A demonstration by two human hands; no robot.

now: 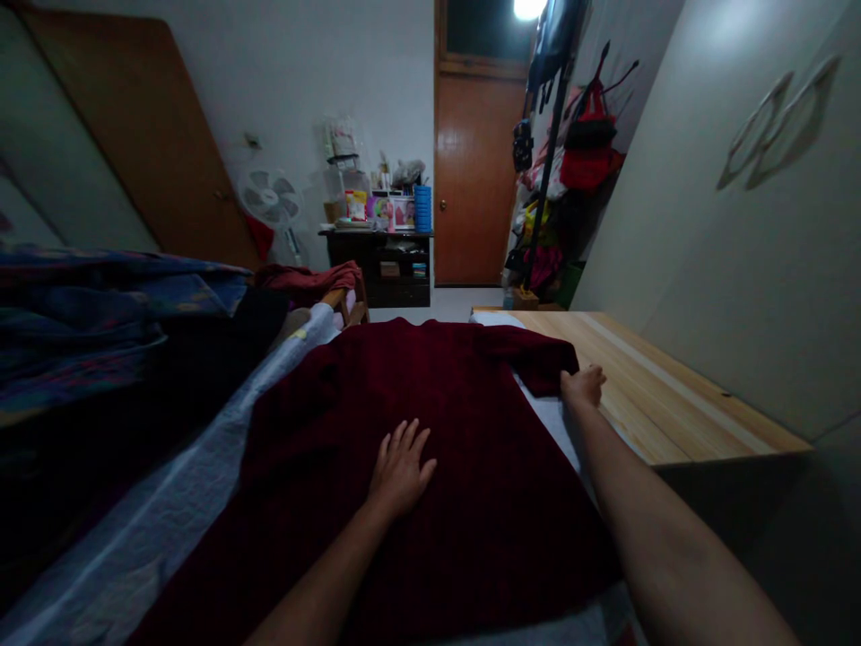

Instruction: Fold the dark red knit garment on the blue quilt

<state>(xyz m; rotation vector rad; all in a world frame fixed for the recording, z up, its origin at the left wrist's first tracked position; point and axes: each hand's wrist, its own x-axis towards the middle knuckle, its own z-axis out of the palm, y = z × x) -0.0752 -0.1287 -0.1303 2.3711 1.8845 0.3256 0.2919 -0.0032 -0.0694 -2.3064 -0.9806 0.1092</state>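
Maroon garment [464, 475] cut off below — whether right fingers [593, 371] grip its sleeve [542, 361], unclear.

Two bare hands [402, 468] [584, 386], one dark red garment [471, 440], one white fan [271, 196], two cabinet handles [749, 121] [800, 88]

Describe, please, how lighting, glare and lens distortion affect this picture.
Head view: dim overall, with an overexposed lamp at the top edge; head view: soft glare high on the pale cabinet; head view: apparent wide-angle stretch, tilting the left wooden door; head view: little fold detail visible in the dark red garment.
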